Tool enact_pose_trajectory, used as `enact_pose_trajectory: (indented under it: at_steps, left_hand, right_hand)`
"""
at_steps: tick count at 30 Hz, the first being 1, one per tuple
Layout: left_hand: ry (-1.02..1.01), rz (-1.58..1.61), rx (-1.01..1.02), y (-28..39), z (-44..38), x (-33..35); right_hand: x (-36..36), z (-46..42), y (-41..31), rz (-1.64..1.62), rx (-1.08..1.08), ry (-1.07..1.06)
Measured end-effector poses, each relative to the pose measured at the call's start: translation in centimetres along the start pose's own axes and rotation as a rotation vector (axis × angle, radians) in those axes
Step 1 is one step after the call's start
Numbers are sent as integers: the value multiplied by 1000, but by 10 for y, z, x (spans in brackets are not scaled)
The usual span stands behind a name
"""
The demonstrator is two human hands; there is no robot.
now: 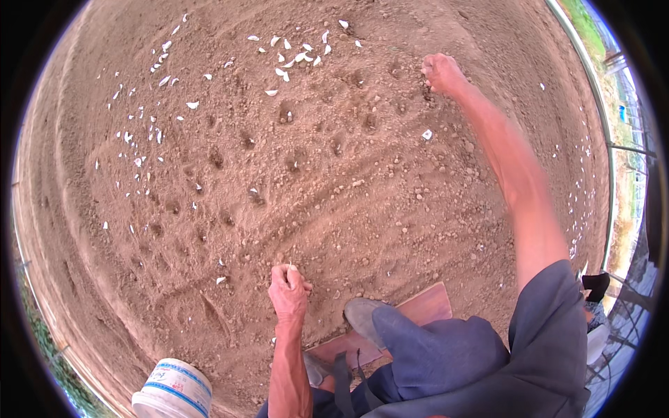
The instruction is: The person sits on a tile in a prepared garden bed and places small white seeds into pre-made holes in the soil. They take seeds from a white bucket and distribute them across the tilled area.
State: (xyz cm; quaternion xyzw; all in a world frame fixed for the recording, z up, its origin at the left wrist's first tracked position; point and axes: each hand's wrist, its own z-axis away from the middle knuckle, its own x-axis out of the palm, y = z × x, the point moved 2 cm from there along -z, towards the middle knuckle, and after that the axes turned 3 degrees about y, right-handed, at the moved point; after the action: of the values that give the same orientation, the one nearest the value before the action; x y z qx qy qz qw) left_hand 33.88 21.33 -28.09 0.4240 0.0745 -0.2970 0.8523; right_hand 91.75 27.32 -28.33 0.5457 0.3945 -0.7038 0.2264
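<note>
My left hand [289, 293] is low over the bare soil [334, 230], in front of my shoe, with thumb and forefinger pinched. A small pale tip, seemingly of a garlic clove [290, 265], shows between them. Farther out on the right, my right hand [441, 73] reaches down with curled fingers at the soil beside a small hole. Its fingertips are turned away, so whether it holds anything is hidden. Rows of finger-sized holes [296, 159] run between the hands, some with a clove [289, 116] standing in them. A loose cluster of white garlic cloves [300, 57] lies beyond.
More cloves [138, 162] are scattered at left. A white bucket [176, 384] with writing stands at lower left. My shoe [362, 318] rests by a reddish board [426, 305]. A pale rail [596, 99] edges the bed at right, and part of another person [596, 308] shows there.
</note>
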Motion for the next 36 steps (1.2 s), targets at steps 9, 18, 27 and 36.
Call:
enact_pose_trajectory:
  at_steps: [9,18,27,36]
  left_hand:
    - [39,-29,-10,-4,-1,-1]
    - [49,-52,-8,-3,1,2]
    - [31,-65,70,-12,-5,-1]
    - [13,-82,50,-2,-2,1]
  right_hand:
    - [-17,-15,-29,61,54,-243]
    - [15,-23,-12,428,-38,-9]
    - [13,13,-28,122,99,240]
    - [80,153,-151,-46,-580,363]
